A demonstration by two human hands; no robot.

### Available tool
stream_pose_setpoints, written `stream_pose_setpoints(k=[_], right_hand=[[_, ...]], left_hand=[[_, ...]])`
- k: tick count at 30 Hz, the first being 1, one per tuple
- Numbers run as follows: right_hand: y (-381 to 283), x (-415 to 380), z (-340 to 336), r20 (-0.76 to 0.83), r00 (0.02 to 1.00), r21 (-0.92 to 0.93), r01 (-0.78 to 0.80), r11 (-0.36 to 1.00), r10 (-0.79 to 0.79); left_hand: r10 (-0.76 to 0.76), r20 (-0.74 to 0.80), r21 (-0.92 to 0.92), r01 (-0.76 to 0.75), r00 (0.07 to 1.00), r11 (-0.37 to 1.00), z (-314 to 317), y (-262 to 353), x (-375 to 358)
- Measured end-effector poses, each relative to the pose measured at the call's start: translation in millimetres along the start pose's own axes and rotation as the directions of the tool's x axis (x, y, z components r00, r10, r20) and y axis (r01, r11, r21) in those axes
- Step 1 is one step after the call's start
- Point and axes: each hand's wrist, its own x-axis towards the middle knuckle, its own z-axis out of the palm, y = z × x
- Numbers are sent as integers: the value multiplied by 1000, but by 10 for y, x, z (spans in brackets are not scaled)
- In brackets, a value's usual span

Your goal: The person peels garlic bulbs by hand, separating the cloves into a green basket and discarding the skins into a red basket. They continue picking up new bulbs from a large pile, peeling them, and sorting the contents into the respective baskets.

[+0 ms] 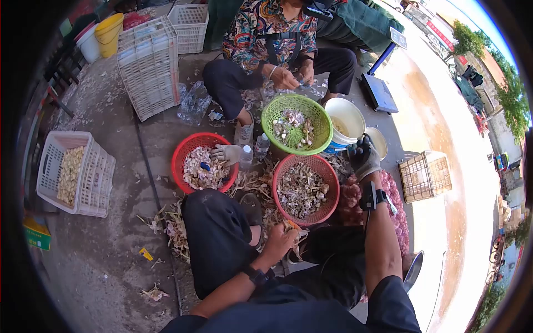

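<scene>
My left hand [279, 244] is closed in front of the red colander, with an orange piece and dry garlic stalks showing at its fingers; what it grips is partly hidden. My right hand [363, 158], in a grey glove with dark fingers, is raised at the rim of the white bucket [355, 114]. Its fingers look slightly apart, and nothing shows in them. Between my hands, the red colander [277, 191] holds loose garlic and skins. Beyond it is a green colander [325, 130] with garlic bulbs. A net bag of garlic [397, 205] lies under my right forearm.
A red basin [176, 166] of garlic with a spare glove [227, 154] is at left, near two bottles [246, 158]. Across sits a person [272, 44], hands together. White crates [147, 66], a crate of cloves [97, 188], a platform scale [380, 93] and a tan crate [425, 176] surround us.
</scene>
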Motion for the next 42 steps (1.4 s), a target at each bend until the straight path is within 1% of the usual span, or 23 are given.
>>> stream_pose_setpoints(k=[1, 2, 3, 4, 5, 6, 7, 9, 11, 12, 13, 15, 19, 21, 23, 25, 27, 30, 31, 32, 35, 39, 42], right_hand=[[-123, 278, -75, -98, 995, -44, -2, 999, -2], [-180, 526, -237, -141, 990, -54, -27, 998, 19], [-170, 604, -291, -67, 944, 625, -213, 751, 323], [-161, 625, -268, 14, 804, 989, -98, 110, 594], [48, 560, -306, -34, 888, 813, -242, 530, 459], [255, 440, -267, -83, 948, 246, -279, 928, 307], [463, 313, -218, -128, 980, -220, -175, 960, 150], [734, 268, -148, -108, 955, -258, -296, 920, 277], [907, 318, 87, -138, 945, -254, -322, 912, 295], [938, 368, 195, -90, 949, -287, -315, 904, 302], [916, 374, 343, -124, 945, -410, -326, 852, 302], [950, 449, 460, -154, 964, -707, -262, 657, 218], [897, 295, 419, -157, 976, -618, -219, 755, 154], [836, -41, 327, -117, 982, -554, -190, 810, 150], [792, -585, 330, -55, 975, -483, -214, 849, 215], [753, -1230, 401, 12, 961, -537, -226, 812, 276], [770, -1811, 404, 61, 939, -675, -212, 707, 340], [957, -2468, 406, 156, 941, -749, -86, 657, 301], [1001, -2621, 439, 198, 935, -749, -50, 660, 295], [1063, -2752, 430, 98, 932, -720, -176, 671, 349], [1339, -2819, 258, 214, 961, -783, 62, 619, 174], [1318, -2812, 212, 192, 959, -814, 37, 580, 207], [1235, -2827, 203, 176, 950, -840, 8, 543, 257]], left_hand=[[-46, -9, -61, 46, 999, 997, 25, -15, 17], [-46, -33, -35, 45, 998, 998, 42, -9, 45], [-84, -37, -117, 79, 996, 990, 54, 16, 70], [-121, -39, -202, 111, 992, 973, 59, 56, 96], [-159, -40, -284, 141, 986, 948, 59, 86, 117], [-166, -76, -308, 135, 983, 942, 76, 135, 131], [-174, -112, -330, 128, 978, 935, 107, 186, 142], [-181, -132, -355, 124, 975, 927, 118, 149, 179], [-181, -98, -367, 134, 979, 921, 107, 66, 150], [-174, -81, -364, 133, 981, 922, 98, 57, 144], [-175, -86, -374, 131, 981, 918, 106, 55, 151], [-168, -97, -396, 117, 981, 911, 128, 61, 177], [-169, -152, -408, 94, 974, 908, 40, 115, 206], [-174, -220, -448, 59, 960, 892, -21, 148, 210], [-125, -290, -523, -47, 949, 851, -69, 197, 211], [-85, -345, -572, -137, 935, 809, -96, 281, 194], [-63, -344, -597, -167, 937, 785, -108, 227, 200], [-80, -327, -640, -159, 942, 752, -79, 199, 165], [-80, -284, -624, -121, 956, 772, -88, 155, 143], [-79, -241, -604, -86, 967, 792, -118, 92, 133], [-96, -183, -563, -25, 978, 826, -46, 57, 96], [-148, -144, -467, 65, 978, 882, -13, 48, 43], [-54, -123, -215, 27, 991, 976, -93, 51, 18]])
